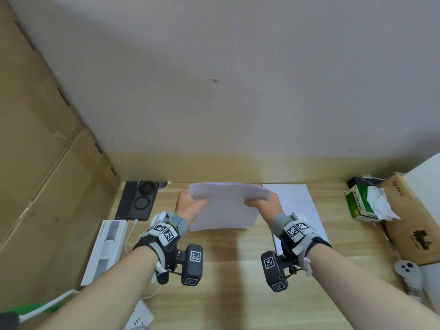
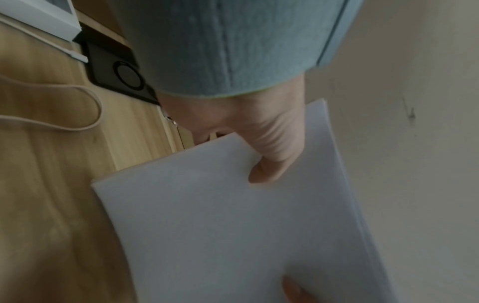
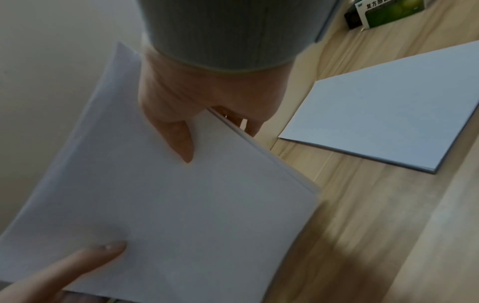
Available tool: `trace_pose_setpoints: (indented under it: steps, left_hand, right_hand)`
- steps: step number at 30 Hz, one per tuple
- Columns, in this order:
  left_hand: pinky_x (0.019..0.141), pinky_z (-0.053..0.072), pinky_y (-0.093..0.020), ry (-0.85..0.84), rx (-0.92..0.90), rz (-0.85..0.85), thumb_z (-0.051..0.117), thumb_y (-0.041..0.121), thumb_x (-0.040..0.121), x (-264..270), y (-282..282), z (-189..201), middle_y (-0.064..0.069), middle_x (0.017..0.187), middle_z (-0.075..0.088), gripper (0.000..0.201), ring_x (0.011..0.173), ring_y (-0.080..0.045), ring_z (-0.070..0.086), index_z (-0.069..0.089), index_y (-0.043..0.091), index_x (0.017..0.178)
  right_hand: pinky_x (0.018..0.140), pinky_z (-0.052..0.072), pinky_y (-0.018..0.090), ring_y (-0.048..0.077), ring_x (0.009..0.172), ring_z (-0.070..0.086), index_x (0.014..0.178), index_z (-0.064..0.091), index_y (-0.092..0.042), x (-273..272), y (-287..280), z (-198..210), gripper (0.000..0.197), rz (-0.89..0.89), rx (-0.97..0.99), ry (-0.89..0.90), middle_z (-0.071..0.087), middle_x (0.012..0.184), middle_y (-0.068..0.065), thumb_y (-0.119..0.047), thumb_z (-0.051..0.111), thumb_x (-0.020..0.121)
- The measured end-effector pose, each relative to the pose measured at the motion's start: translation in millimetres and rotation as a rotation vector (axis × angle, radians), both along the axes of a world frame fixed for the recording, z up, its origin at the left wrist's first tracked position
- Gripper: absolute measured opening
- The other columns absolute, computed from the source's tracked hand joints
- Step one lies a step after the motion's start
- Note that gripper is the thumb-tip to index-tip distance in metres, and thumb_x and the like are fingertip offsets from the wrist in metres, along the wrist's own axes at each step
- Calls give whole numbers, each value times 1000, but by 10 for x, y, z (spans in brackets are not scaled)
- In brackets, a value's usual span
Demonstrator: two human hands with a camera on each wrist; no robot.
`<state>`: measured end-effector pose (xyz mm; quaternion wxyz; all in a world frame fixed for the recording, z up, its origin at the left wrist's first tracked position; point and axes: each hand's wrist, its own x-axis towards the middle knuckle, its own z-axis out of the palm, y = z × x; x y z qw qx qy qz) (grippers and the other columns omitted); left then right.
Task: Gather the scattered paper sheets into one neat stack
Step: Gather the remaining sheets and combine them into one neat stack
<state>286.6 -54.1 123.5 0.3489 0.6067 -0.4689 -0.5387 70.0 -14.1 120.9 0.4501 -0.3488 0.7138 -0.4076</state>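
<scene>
White paper sheets (image 1: 223, 210), gathered into a bundle, are held in the air above a light wooden counter (image 1: 238, 270), near the wall. The left hand (image 1: 190, 206) has its grip closed on the bundle's left edge, thumb on top and fingers underneath. The right hand (image 1: 263, 204) pinches the right edge the same way. The bundle bows slightly between them. Another sheet (image 1: 300, 206) lies flat on the counter just to the right. A green box (image 1: 357, 206) sits further right.

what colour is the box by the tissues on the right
Green and white, the small box on the table; clearest in the head view.
</scene>
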Motion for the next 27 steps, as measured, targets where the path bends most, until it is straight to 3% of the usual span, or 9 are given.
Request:
trace_pose_setpoints:
  steps: [2, 5, 7, 11, 15, 18, 20, 24, 27]
  left_hand:
    - [51, 50, -17, 29, 4, -12, 66, 1, 68, -8, 11, 45, -3, 73, 66, 15, 67, -18, 62, 66, 6, 82]
    - [58, 51, -23, 82, 38, -7, 66, 10, 58, 7, 59, -21, 0, 72, 66, 16, 64, -15, 62, 64, 10, 74]
    - [61, 51, -24, 67, 72, 2, 71, 4, 65, 23, 132, -163, 0, 73, 66, 14, 69, -18, 62, 64, 14, 71]
    - [76, 53, -33, 32, 120, 7, 74, 2, 73, -28, 263, -399, -6, 82, 69, 16, 80, -23, 65, 68, 16, 75]
    - [78, 55, -33, 33, 130, -29, 80, 9, 69, -249, 304, -349, -1, 81, 70, 17, 76, -18, 67, 68, 17, 77]
    - [71, 55, -30, 52, 134, 21, 78, 20, 58, -573, 300, -309, -1, 80, 69, 24, 74, -18, 67, 65, 15, 77]
    - [70, 55, -31, 62, 137, 82, 79, 20, 57, -827, 279, -322, -5, 81, 70, 27, 73, -21, 68, 66, 11, 79]
    - [81, 58, -44, 61, 202, 104, 78, 13, 75, -1317, 287, -459, -13, 95, 73, 20, 86, -30, 71, 68, 7, 92]
    - [81, 59, -43, 72, 287, 94, 77, 22, 78, -1888, 313, -683, -12, 94, 74, 25, 83, -28, 72, 70, 7, 96]
  right_hand:
    - [78, 55, 41, 25, 85, 68, 102, 72, -10, -1, 15, 21, 46, -29, -31, -59, 75, 97, 12, -6, 70, 57]
    - [72, 54, 37, 26, 81, 68, 104, 70, -5, -19, 49, -45, 51, -72, -37, -185, 73, 93, 12, -8, 70, 53]
    - [70, 53, 34, 26, 81, 66, 105, 70, -4, -17, 127, -154, 52, -80, -16, -214, 73, 92, 10, -8, 71, 53]
    - [79, 53, 37, 25, 89, 67, 108, 68, -12, -33, 263, -334, 54, -58, 26, -194, 72, 99, 9, -7, 73, 55]
    - [69, 51, 32, 23, 84, 68, 109, 67, -9, -108, 206, -298, 56, -24, 62, -296, 73, 97, 8, -13, 74, 54]
    - [77, 56, 38, 29, 88, 70, 105, 68, -9, -386, 140, -330, 52, -6, 67, -294, 75, 98, 9, -13, 80, 55]
    - [79, 58, 39, 28, 87, 72, 99, 70, -10, -687, 102, -363, 39, 18, 63, -280, 76, 97, 9, -9, 83, 62]
    - [61, 58, 28, 20, 67, 69, 85, 71, -12, -1324, 95, -443, 17, 16, 58, -278, 74, 82, 5, -1, 78, 74]
    - [59, 58, 28, 22, 65, 67, 86, 70, -9, -1919, 111, -619, 15, -29, 85, -272, 73, 83, 10, 0, 77, 76]
